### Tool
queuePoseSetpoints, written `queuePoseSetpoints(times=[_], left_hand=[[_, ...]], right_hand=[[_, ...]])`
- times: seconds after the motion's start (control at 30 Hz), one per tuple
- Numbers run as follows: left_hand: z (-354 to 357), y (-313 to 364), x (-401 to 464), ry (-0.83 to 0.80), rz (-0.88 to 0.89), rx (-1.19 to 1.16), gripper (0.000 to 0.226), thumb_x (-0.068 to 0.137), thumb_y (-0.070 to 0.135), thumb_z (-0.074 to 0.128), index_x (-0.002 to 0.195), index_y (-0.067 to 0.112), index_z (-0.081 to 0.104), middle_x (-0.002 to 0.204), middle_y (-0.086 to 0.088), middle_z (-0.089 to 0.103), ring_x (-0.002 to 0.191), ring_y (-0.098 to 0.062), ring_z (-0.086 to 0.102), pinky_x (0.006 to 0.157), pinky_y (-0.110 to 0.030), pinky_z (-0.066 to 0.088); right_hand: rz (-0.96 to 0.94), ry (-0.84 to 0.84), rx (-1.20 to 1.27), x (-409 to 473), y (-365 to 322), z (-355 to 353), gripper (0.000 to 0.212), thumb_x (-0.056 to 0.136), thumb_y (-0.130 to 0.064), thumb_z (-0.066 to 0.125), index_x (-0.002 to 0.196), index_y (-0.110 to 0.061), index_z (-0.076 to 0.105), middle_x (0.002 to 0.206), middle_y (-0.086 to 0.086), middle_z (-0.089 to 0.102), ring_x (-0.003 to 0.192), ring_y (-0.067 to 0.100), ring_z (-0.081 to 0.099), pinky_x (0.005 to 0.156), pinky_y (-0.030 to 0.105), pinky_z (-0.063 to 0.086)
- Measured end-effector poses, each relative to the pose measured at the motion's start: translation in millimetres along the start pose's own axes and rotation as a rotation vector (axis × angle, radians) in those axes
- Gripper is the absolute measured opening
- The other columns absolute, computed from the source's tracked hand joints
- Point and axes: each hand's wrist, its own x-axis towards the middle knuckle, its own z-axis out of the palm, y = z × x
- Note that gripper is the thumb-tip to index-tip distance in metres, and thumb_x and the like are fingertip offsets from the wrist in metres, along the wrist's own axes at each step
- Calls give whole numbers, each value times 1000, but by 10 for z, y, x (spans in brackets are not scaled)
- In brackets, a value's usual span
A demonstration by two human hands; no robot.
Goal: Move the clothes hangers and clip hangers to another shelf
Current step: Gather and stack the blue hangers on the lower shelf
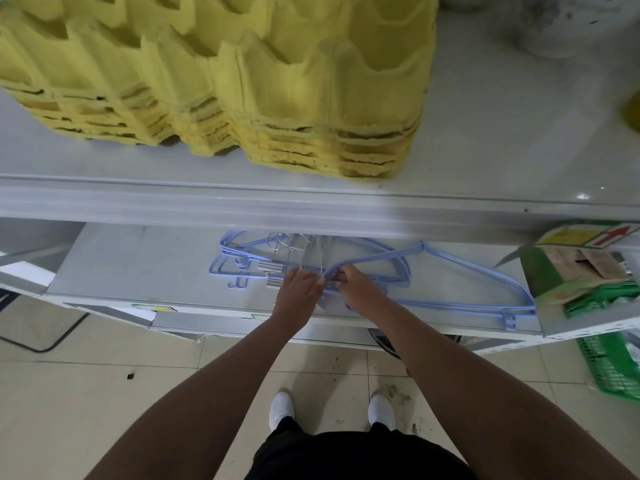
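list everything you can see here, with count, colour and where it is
egg trays: one tall stack, count unclear, yellow, upper shelf at left
upper shelf: one, pale grey, across the top
pale round object: one, whitish, blurred, back right of upper shelf
lower shelf: one, pale grey, under the upper shelf
clothes hangers: several, count unclear, blue, lying on the lower shelf
clip hangers: a bundle, silver-grey, lower shelf among the blue ones
cardboard box: one, green and brown, right end of lower shelf
basket: one, green, on the floor at right
floor: beige tiles
shoes: two, white, on the floor
left hand: one, at the clip hangers
right hand: one, grips a blue hanger
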Motion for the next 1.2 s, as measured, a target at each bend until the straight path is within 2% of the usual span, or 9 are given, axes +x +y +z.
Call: queuePoseSetpoints(times=[0.1, 0.17, 0.33, 0.5, 0.8, 0.9, 1.0, 1.1, 1.2], left_hand=[[-41, -26, -27, -15, 25, 19, 59, 97, 41, 21, 102, 10, 71, 98, -2, 68, 106, -19, 59, 120, -38, 21], [-36, -13, -23, -36, 49, -8, 63, 95, 43, 19, 113, 10, 69, 109, -3, 69, 117, -19, 56, 121, -36, 19], [33, -137, 11, -121, -14, -105, 49, 94, 52, 25, 125, 31, 57, 118, -3, 62, 117, -26, 52, 100, -48, 43], [-33, -88, -22, -189, 5, 151, 48, 100, 46, 25, 145, 36, 37, 150, 5, 45, 146, -22, 25, 117, -43, 25], [-174, -193, -23, -178, -76, 189, 49, 102, 44, 27, 147, 29, 37, 155, 3, 37, 149, -18, 20, 120, -45, 18], [-245, -172, -20, -168, -79, 90, 59, 93, 53, 24, 142, 27, 44, 147, -4, 48, 143, -23, 33, 115, -49, 28], [-341, -172, -35, -112, -49, 41, 48, 100, 42, 35, 139, 20, 51, 140, -6, 55, 134, -23, 45, 111, -41, 34], [-557, -232, -69, 89, -30, 22, 42, 95, 39, 40, 126, 23, 62, 123, -6, 68, 115, -26, 61, 100, -39, 45], [-788, -479, -52, 249, -83, 75, 58, 83, 54, 36, 125, 25, 63, 125, -1, 64, 118, -28, 54, 101, -41, 42]], right_hand=[[-47, -19, -25, -46, -70, -4, 36, 91, -17, 57, 123, -12, 41, 114, 10, 62, 94, 24, 61, 84, 45, 52], [-92, -55, -61, -51, -76, 5, 47, 85, -14, 64, 123, -11, 38, 118, 10, 61, 106, 25, 63, 93, 44, 52], [-117, -69, -59, -17, 4, -5, 64, 72, -22, 75, 122, -16, 37, 124, 5, 61, 112, 22, 62, 97, 46, 52], [-133, -48, -93, -59, 72, -17, 62, 74, -11, 70, 127, -21, 39, 126, 2, 62, 113, 22, 61, 96, 47, 52], [-78, -40, -42, -18, 186, -38, 70, 80, -11, 69, 142, -21, 38, 123, 0, 57, 113, 21, 58, 100, 48, 48], [-54, 41, 8, 2, 195, 17, 61, 81, -14, 69, 137, -17, 45, 116, -1, 57, 109, 17, 58, 101, 45, 48], [-80, 260, 30, 1, 125, 90, 45, 79, -11, 69, 122, -12, 55, 109, 0, 53, 104, 20, 56, 96, 43, 49], [-150, 455, 31, 0, -57, 200, 35, 78, -5, 65, 113, -7, 60, 106, -1, 47, 101, 23, 55, 93, 39, 48], [-200, 580, 104, -7, -349, 398, 31, 81, 4, 56, 111, -1, 60, 105, 6, 50, 90, 18, 52, 88, 37, 48]])
